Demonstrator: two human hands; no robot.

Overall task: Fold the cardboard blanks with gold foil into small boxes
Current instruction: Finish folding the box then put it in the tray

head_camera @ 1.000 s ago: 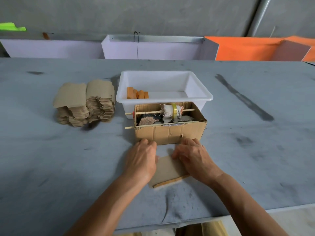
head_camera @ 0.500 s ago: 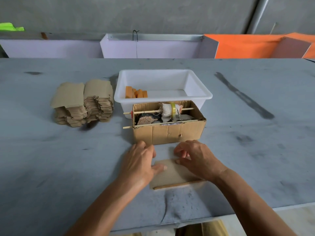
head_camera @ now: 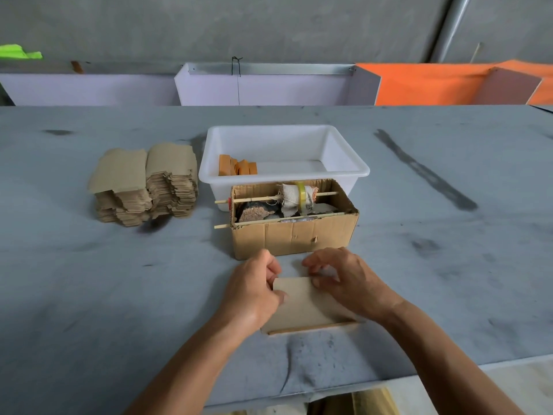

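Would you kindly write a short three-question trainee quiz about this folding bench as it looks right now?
1. True or false: the stack of blanks lies left of the white tub.
2. What do the left hand and right hand hold? A) tape B) cardboard blank C) stick
3. What colour are the pieces in the tub?

Key: 1 true; 2 B; 3 orange.

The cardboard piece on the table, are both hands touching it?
Touching. The head view shows the left hand gripping the left edge of the cardboard blank, and the right hand with fingertips pressed on its top right corner.
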